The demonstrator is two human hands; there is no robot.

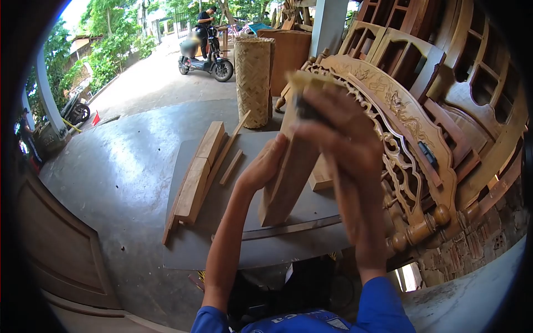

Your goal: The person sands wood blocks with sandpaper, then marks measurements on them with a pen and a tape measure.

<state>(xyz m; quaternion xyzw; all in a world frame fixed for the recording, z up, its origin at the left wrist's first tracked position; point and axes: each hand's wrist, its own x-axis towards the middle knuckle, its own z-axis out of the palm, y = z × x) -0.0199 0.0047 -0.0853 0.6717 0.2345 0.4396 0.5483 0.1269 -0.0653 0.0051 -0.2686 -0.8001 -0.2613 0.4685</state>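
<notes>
A thick wooden block [286,188] stands tilted on the grey tabletop, its lower end resting near the front edge. My left hand [265,165] is closed against the block's left side, steadying it. At the upper end, my right hand [347,130] is smeared by motion. Its fingers curl around a dark object [306,108], whose kind I cannot make out. A blurred tan piece [313,80] shows above those fingers. Behind my right wrist, another piece of wood [321,176] lies on the table.
Long wooden pieces [197,172] and a short stick [231,167] lie on the grey table [183,155] to the left. Carved wooden panels [388,94] lean at right. A woven bamboo roll [252,83] stands behind. Farther off, a person [205,28] is beside a scooter [206,64].
</notes>
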